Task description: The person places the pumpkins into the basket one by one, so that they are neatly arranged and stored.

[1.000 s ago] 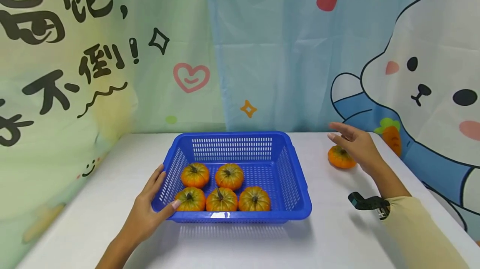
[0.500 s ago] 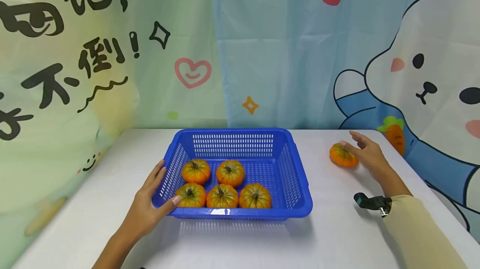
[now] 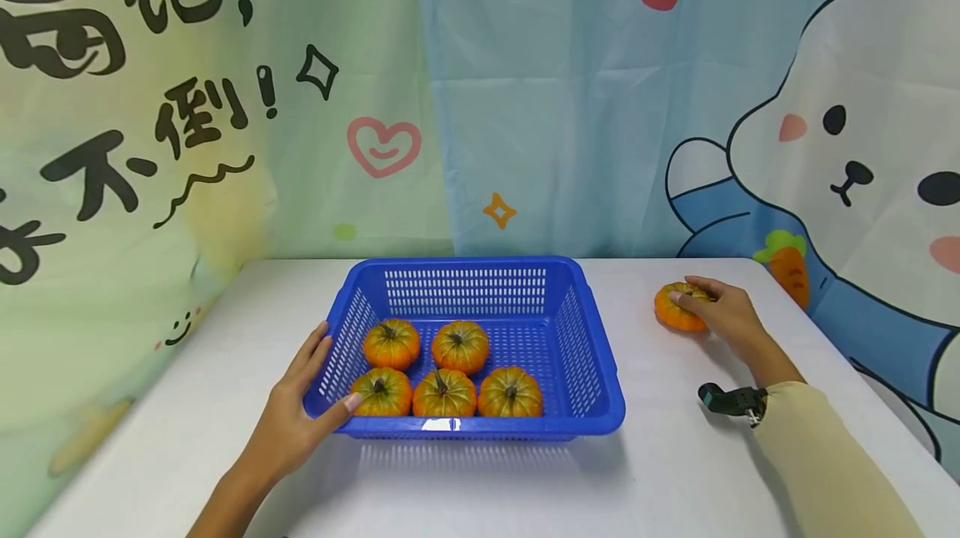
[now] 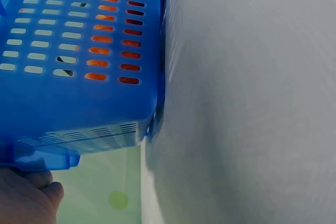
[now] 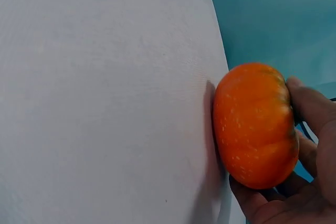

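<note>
A blue plastic basket [image 3: 558,355] with slotted walls stands on the white table. Inside it several small orange-green pumpkins [image 3: 461,346] sit toward the left and front. My left hand [image 3: 288,421] holds the basket's front left corner, thumb over the rim and fingers along the outer left side. To the right of the basket, my right hand [image 3: 731,317] grips a single pumpkin [image 3: 671,309] by its top and side. In the right wrist view, thumb and fingers are around this orange pumpkin [image 5: 254,124], close against the tabletop; whether it touches there I cannot tell.
The white table [image 3: 480,488] runs back to a printed curtain [image 3: 510,105] with hearts, writing and a cartoon bear. A black wrist device [image 3: 731,401] sits at my right sleeve [image 3: 825,455].
My right hand has come down from above the loose pumpkin, and its fingers have closed on it. The left hand remains at the basket corner; the head view tilts slightly.
</note>
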Demonstrator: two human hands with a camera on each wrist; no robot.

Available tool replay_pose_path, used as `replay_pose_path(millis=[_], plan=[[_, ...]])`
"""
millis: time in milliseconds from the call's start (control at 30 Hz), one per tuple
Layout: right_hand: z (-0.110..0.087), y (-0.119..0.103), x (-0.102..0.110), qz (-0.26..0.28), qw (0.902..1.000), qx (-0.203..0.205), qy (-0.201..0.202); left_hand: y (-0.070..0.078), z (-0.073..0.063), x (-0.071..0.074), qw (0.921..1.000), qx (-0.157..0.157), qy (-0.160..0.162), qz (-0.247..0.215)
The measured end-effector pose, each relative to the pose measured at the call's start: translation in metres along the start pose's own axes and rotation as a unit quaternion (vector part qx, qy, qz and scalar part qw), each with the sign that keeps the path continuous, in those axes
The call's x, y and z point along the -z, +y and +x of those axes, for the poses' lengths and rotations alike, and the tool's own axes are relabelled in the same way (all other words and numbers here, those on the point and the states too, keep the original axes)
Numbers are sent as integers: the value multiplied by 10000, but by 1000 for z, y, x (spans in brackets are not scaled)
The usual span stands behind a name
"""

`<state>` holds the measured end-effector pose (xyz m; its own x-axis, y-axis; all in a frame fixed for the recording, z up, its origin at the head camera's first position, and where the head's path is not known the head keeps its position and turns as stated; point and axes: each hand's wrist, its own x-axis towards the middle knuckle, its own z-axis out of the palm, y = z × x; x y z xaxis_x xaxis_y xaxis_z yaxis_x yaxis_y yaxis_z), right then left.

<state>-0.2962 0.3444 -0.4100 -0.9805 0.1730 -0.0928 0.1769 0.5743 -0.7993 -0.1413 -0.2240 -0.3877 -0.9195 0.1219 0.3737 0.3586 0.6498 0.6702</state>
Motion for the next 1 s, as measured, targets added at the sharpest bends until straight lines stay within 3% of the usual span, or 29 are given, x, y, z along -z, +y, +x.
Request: replay_pose_path(millis=[500, 800, 1000], plan=[[0, -7, -7, -11, 9999, 62, 80, 2, 0, 1, 10000, -26, -6, -75], [43, 23, -14, -462, 9958, 754, 235, 2, 0, 1, 10000, -50, 2, -79], [18, -19, -14, -342, 9952, 913, 120, 2, -1, 1, 10000, -51, 21, -63]])
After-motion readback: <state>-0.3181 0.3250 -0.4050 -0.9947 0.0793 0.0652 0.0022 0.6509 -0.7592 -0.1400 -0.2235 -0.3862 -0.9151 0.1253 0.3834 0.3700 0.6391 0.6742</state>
